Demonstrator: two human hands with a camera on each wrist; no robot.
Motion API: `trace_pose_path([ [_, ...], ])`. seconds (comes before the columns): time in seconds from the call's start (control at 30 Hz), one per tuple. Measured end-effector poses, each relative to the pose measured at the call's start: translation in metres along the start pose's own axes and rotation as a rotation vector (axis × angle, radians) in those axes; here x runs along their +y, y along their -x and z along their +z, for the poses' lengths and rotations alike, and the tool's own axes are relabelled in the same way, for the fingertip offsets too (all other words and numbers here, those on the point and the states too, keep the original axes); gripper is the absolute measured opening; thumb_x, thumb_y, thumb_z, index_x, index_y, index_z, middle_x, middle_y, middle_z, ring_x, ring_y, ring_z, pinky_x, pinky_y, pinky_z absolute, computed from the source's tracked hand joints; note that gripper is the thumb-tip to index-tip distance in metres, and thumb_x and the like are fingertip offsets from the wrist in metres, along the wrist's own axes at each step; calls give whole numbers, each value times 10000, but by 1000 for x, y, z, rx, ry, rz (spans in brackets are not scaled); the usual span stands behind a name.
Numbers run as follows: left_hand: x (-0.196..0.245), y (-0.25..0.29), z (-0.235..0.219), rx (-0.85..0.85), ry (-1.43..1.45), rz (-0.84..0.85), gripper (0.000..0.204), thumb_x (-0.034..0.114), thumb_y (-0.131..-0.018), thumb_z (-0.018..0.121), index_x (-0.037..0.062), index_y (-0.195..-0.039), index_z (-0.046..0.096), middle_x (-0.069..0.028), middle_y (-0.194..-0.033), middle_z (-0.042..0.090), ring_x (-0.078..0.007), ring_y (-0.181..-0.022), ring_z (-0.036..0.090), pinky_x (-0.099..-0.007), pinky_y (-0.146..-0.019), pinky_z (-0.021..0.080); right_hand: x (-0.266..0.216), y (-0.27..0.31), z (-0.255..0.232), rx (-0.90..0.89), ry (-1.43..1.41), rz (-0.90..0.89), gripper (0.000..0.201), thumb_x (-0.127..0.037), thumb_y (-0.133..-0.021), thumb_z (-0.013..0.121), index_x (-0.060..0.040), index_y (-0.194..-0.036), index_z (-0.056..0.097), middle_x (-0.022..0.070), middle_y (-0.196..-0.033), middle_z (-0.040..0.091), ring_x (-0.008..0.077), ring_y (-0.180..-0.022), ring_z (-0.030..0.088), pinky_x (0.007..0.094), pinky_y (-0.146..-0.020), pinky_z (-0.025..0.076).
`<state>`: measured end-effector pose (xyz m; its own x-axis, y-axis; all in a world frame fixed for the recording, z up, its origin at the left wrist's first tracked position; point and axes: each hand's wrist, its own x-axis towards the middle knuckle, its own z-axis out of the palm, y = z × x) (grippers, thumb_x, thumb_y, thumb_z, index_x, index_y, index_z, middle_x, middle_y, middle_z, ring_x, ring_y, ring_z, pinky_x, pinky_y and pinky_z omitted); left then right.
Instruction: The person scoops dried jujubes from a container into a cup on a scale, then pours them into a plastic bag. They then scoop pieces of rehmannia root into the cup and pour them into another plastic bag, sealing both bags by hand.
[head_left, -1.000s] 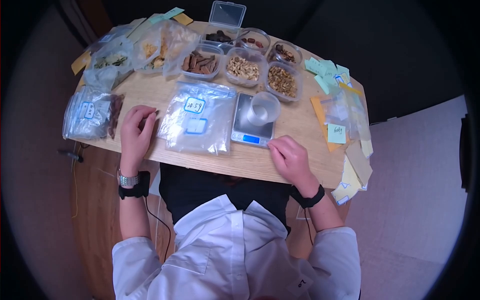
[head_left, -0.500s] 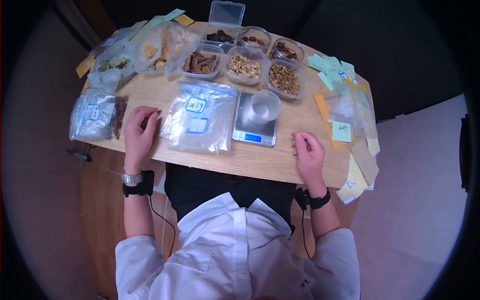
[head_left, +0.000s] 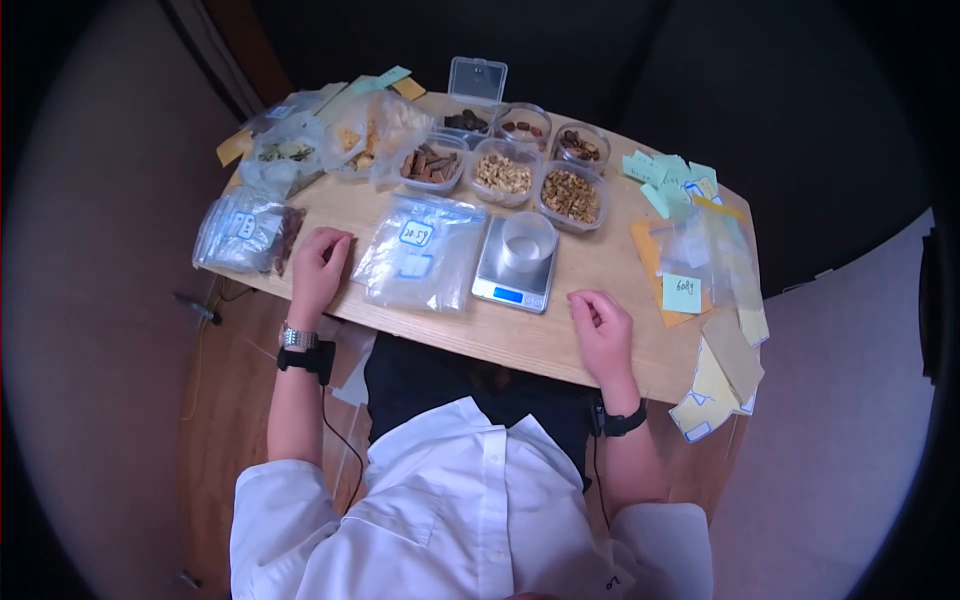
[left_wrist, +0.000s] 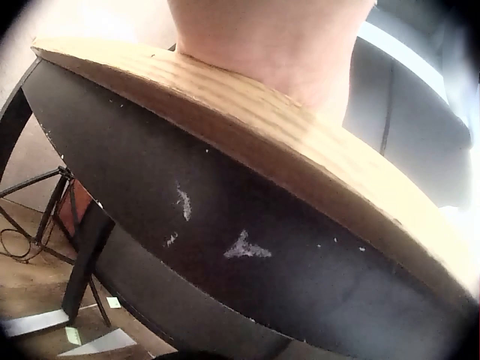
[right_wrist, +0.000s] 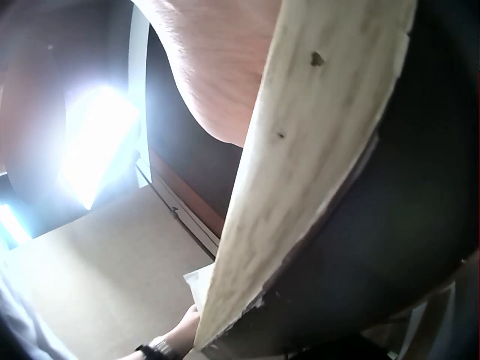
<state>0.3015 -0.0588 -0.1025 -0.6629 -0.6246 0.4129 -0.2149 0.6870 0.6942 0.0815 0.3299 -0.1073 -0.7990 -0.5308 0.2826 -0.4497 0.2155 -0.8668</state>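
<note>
My left hand (head_left: 320, 268) rests on the table near its front edge, fingers loosely curled around nothing. It lies between a flat clear zip bag (head_left: 425, 280) with a handwritten label and a bag of dark red pieces (head_left: 288, 240). On the right, my right hand (head_left: 605, 335) rests by the front edge, also loosely curled and holding nothing. A digital scale (head_left: 490, 262) with a lit blue display stands left of that hand, bearing a clear plastic cup (head_left: 528, 245). Both wrist views show mostly the table's edge and the base of each hand.
Behind the scale stand clear tubs of dried pieces, among them pale slices (head_left: 503, 175), brown bark strips (head_left: 430, 165) and golden-brown bits (head_left: 570, 195). Open bags (head_left: 365, 135) crowd the back left. Paper notes (head_left: 682, 293) and envelopes (head_left: 645, 250) line the right side.
My right hand has drawn back from the scale's front corner and moved right, its fingers now loosely curled. My left hand stays in place. The head view has shifted, so the table appears lower.
</note>
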Motion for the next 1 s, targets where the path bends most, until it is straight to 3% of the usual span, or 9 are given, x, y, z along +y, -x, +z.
trace_pose_path([
  [0.1, 0, 0, 0, 5, -14, 9, 123, 78, -987, 683, -18, -1019, 754, -119, -982, 713, -241, -834, 666, -324, -759, 517, -7, 0, -4, -28, 25, 4, 132, -92, -1021, 694, 23, -1040, 757, 29, -874, 691, 77, -717, 587, 237, -649, 480],
  [0.47, 16, -16, -10, -67, 48, -64, 149, 113, -1002, 691, 8, -1080, 762, -99, -1023, 732, -190, -845, 675, -299, -731, 526, 3, -2, -3, -7, -119, 96, 141, -105, -1044, 684, 18, -1062, 750, 21, -907, 698, 60, -732, 611, 215, -642, 490],
  [0.63, 85, -81, -34, -165, 9, 114, 172, 147, -1010, 708, 22, -1111, 770, -80, -992, 749, -175, -838, 678, -300, -719, 520, 11, -1, 0, 27, -139, 153, 117, -77, -1032, 685, 21, -1045, 749, 30, -849, 675, 66, -692, 586, 222, -616, 469],
  [0.77, 125, -142, -24, -233, 48, 298, 197, 165, -1017, 698, 31, -1144, 768, -87, -1016, 756, -186, -867, 681, -311, -742, 526, 7, 1, -2, 45, -232, 297, 140, -98, -1049, 673, 19, -1043, 748, 18, -840, 672, 65, -701, 593, 212, -631, 477],
  [0.9, 136, -201, 10, -293, 85, 292, 272, 232, -1018, 684, 29, -1179, 766, -101, -1047, 769, -203, -886, 707, -327, -780, 559, -1, -8, -21, -46, -310, 474, 183, -139, -1071, 650, 17, -1051, 744, 13, -843, 680, 66, -710, 603, 213, -646, 490],
  [1.0, 116, -232, 41, -338, 114, 245, 330, 276, -1009, 682, 23, -1207, 757, -117, -1086, 772, -219, -920, 722, -342, -815, 573, -13, -28, -40, -63, -197, 448, 204, -154, -1077, 641, 22, -1050, 742, 17, -839, 685, 69, -706, 603, 222, -644, 490],
])
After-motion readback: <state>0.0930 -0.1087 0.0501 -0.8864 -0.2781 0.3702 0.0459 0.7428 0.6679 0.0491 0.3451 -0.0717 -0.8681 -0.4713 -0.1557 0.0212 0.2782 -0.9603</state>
